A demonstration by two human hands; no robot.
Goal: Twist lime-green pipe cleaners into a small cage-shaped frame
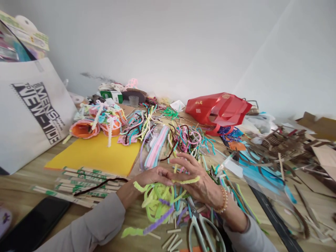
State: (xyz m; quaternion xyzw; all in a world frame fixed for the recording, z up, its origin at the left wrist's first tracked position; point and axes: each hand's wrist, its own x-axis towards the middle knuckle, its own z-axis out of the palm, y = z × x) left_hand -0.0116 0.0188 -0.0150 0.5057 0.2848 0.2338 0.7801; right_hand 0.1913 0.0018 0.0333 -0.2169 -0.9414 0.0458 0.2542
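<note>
My left hand [151,176] and my right hand [196,180] meet above the table, fingertips almost touching. A short lime-green pipe cleaner [186,180] lies across the right hand's fingers, and it looks held there. A dark brown pipe cleaner [101,185] runs towards the left wrist, but I cannot tell if that hand holds it. Below the hands lies a tangle of lime-green pipe cleaners [157,201]. Scissors with pale green handles [202,227] lie under my right wrist, and a purple pipe cleaner [159,220] sits near the tangle.
A clear bag of pastel pipe cleaners [157,147] and loose colourful ones lie ahead, beside a yellow card [94,155] and paper-sleeved chopsticks [78,183]. Also there: pipe-cleaner flowers [84,128], a red bag [217,108], a white tote [31,108], a black phone [34,220], cardboard scraps [283,143].
</note>
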